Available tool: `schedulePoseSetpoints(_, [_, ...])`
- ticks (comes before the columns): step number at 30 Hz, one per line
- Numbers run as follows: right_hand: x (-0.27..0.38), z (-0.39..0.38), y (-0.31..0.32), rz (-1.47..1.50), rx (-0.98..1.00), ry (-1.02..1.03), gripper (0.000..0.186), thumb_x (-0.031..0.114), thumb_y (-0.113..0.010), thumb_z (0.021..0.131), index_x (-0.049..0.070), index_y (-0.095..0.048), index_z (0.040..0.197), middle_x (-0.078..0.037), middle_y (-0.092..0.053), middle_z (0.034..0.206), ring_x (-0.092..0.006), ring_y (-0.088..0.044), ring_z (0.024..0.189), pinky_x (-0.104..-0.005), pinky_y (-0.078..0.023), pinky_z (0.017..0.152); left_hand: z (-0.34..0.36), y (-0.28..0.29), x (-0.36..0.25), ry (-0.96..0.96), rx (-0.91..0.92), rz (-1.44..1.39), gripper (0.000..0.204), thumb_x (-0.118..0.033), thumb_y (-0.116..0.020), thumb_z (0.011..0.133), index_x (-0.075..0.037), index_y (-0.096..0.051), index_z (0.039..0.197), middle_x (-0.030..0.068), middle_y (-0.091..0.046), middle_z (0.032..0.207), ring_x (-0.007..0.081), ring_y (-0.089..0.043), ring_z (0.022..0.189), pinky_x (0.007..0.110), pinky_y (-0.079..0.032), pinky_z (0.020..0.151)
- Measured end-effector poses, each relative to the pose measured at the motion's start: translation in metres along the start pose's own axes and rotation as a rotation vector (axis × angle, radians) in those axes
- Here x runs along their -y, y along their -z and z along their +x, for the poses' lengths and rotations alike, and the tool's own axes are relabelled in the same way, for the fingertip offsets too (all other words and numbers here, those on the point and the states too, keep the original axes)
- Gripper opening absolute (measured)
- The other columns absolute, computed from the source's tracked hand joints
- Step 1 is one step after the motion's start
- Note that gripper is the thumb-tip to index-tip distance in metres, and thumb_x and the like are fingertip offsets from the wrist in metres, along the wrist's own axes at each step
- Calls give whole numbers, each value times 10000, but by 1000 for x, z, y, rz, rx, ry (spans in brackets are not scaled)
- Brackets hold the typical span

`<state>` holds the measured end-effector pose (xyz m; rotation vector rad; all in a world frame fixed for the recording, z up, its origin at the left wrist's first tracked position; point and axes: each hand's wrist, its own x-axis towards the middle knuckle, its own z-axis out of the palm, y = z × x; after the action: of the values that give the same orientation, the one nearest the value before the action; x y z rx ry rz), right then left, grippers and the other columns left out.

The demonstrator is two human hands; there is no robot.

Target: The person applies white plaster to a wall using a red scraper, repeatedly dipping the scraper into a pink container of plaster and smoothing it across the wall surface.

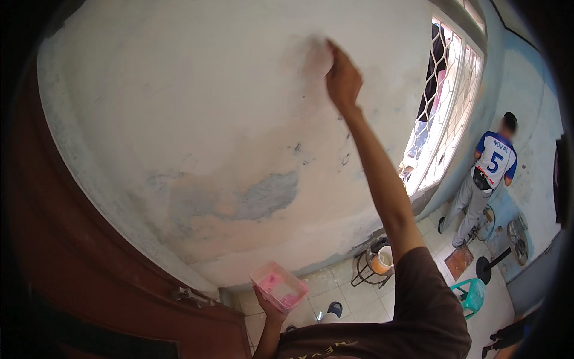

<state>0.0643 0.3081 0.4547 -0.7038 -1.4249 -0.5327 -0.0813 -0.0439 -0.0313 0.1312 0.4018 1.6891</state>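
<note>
So I'm standing here watching someone in a dark tee at this patchy wall (137,119). Their left hand (269,306) is wrapped round one side of a clear plastic tub (294,279) smeared with pink stuff, held out in front of the wall's bottom edge, over the tiled floor (365,306). The right hand (345,79) is way up near the wall's top edge, fingers bunched narrow against a dark smudgy shadow; honestly can't tell if it's gripping anything. Lower down there's a bare grey patch (269,196).

Reddish-brown door (89,251) along the wall's left edge, barred window (448,102) at its right. Under the window side, an orange-and-white pail (382,261) sits on a dark metal stand (360,275). Further right: teal stool (472,298), standing fan (518,241), and another person (493,161) in a white-and-blue jersey facing the far wall (535,149).
</note>
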Motion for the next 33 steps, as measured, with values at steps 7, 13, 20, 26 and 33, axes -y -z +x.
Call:
schedulePoseSetpoints(7, [17, -69, -42, -83, 88, 141, 648, -73, -586, 812, 198, -610, 1400, -106, -677, 1327, -310, -715, 1043, -421, -606, 779, 10, 17, -3, -66, -7, -1, 699, -710, -397, 999, -200, -466, 1472, 32, -520, 1375, 289, -513, 1275, 562, -449, 1073])
schedulePoseSetpoints(13, [33, -112, -4, 204, 411, 281, 622, -103, -590, 751, 205, -664, 1286, -58, -685, 1319, -284, -681, 1130, -404, -586, 868, 9, -7, -6, -45, 14, 62, 724, -716, -400, 1000, -193, -449, 1498, 42, -505, 1436, 288, -481, 1335, 556, -416, 1116])
schedulePoseSetpoints(20, [-12, 43, 18, -33, 61, -30, 527, -25, -560, 840, 231, -677, 1285, -126, -752, 971, -364, -715, 882, -472, -558, 749, 6, 0, -6, 23, 50, -90, 733, -712, -406, 1003, -195, -431, 1522, 43, -481, 1499, 302, -461, 1378, 539, -400, 1142])
schedulePoseSetpoints(26, [41, -49, -35, -16, 61, 104, 554, -102, -553, 792, 205, -684, 1234, -61, -748, 1124, -301, -728, 941, -414, -583, 724, 13, -4, -11, -113, 12, -50, 681, -684, -387, 1022, -214, -436, 1513, 34, -496, 1458, 296, -485, 1332, 538, -424, 1112])
schedulePoseSetpoints(33, [29, -69, -6, 233, 288, 286, 584, -83, -575, 783, 223, -679, 1269, -41, -726, 1209, -302, -717, 995, -417, -584, 745, 1, -17, -5, -249, -65, 182, 685, -685, -403, 1017, -197, -448, 1495, 31, -506, 1438, 287, -490, 1326, 530, -424, 1114])
